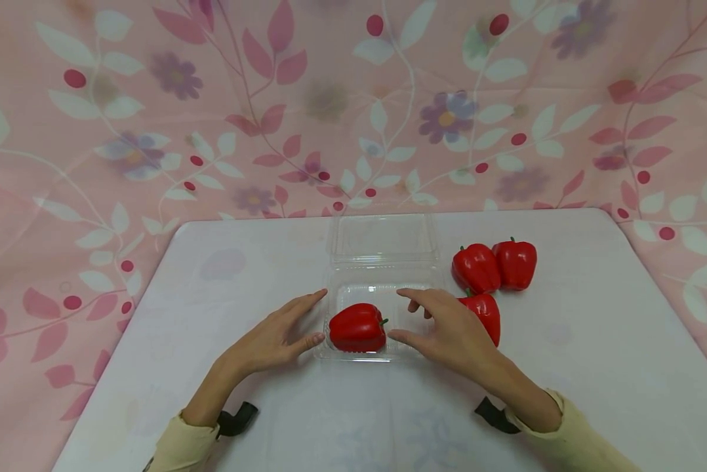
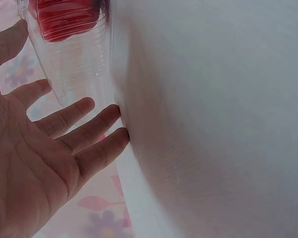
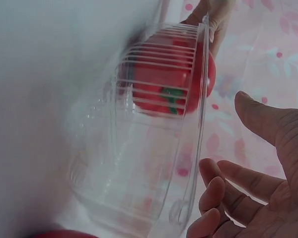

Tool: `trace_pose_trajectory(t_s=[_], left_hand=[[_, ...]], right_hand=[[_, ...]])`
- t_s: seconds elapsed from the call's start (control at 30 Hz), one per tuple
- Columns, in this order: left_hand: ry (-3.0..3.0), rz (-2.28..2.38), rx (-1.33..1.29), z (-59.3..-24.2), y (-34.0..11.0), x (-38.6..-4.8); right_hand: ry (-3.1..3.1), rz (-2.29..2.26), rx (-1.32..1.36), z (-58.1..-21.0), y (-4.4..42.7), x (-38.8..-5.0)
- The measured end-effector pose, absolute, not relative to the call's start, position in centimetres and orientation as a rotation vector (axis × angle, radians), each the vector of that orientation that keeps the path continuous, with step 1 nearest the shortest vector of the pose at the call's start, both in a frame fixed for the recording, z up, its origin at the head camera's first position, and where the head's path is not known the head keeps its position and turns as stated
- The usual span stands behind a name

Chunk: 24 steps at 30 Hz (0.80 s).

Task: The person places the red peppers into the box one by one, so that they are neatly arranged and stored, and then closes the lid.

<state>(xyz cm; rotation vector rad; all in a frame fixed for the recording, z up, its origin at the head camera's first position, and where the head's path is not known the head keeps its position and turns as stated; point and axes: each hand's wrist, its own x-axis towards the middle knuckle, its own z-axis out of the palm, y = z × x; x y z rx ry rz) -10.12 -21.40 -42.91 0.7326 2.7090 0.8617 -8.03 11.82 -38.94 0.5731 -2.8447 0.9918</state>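
Observation:
A clear plastic clamshell box point(image 1: 365, 292) lies with its lid point(image 1: 384, 239) folded back, away from the person. Inside its left front part, a red bell pepper point(image 1: 357, 328) lies on its side, green stem to the right. My left hand point(image 1: 271, 339), fingers extended, is at the box's left edge; in the left wrist view, its thumb is by the rim. Over the right part of the box hovers my right hand point(image 1: 450, 331), thumb and fingers apart, holding nothing. Partly behind this hand is another red bell pepper point(image 1: 484, 313), to the right of the box.
Two more red bell peppers, one point(image 1: 476, 267) touching the other point(image 1: 515, 263), stand at the right, beyond the partly hidden one. A white cloth covers the table point(image 1: 223, 262). Behind it hangs a pink floral curtain point(image 1: 330, 98). Black straps are at both wrists.

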Motion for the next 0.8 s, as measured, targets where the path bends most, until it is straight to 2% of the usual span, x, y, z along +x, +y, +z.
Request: trace_pose_trajectory(t_s=[0.8], left_hand=[[2.700, 0.879, 0.747, -42.8, -21.4, -10.1]], right_hand=[[-2.801, 0.938, 0.532, -37.9, 16.0, -8.6]])
